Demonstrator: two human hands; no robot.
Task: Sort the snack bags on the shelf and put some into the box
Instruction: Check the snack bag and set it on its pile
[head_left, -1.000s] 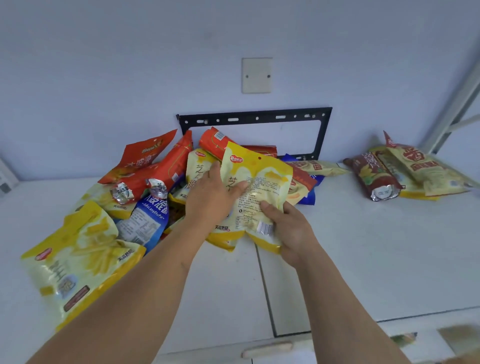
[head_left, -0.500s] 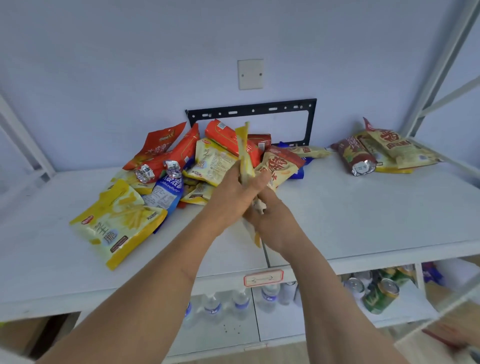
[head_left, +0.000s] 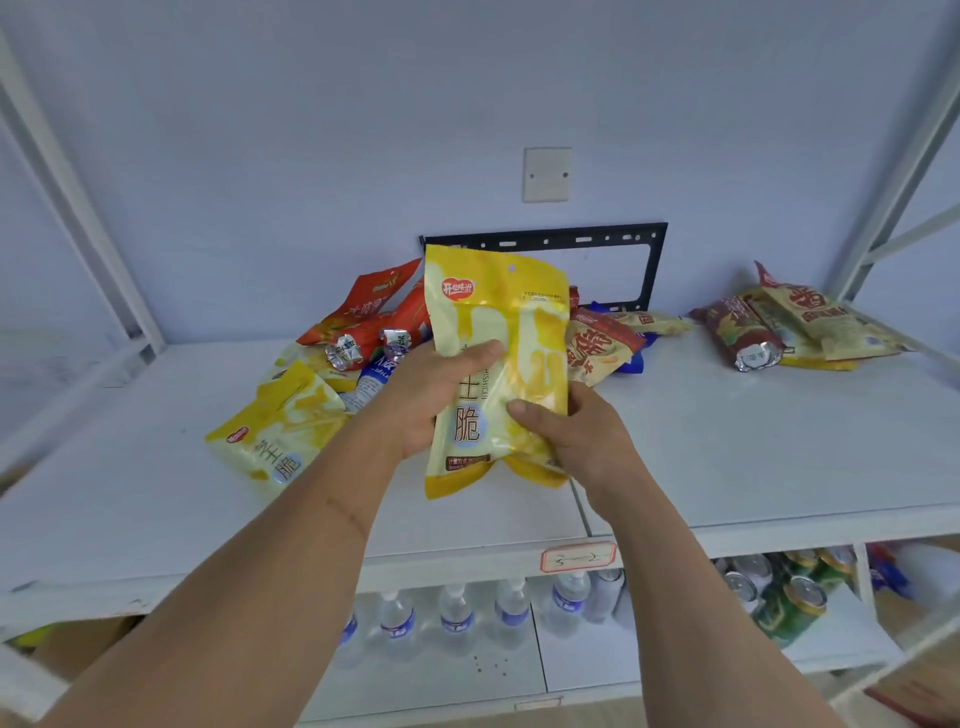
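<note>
A yellow snack bag (head_left: 498, 322) stands upright in front of me, its printed front facing me. My left hand (head_left: 423, 395) grips its left edge and my right hand (head_left: 569, 441) grips its lower right; a second yellow bag seems to sit behind it. Behind my hands a pile of orange, blue and yellow snack bags (head_left: 363, 332) lies on the white shelf (head_left: 727, 457). A matching yellow bag (head_left: 280, 426) lies at the left of the pile. No box is clearly in view.
A smaller group of brown and yellow bags (head_left: 795, 327) lies at the shelf's right. White frame posts (head_left: 78, 208) stand on both sides. Below the shelf are water bottles (head_left: 457, 618) and green cans (head_left: 789, 603). A black bracket (head_left: 649, 260) hangs on the wall.
The yellow bag has been lifted off the pile and turned from edge-on to face me, held up in both hands. My view has pulled back, showing the lower shelf.
</note>
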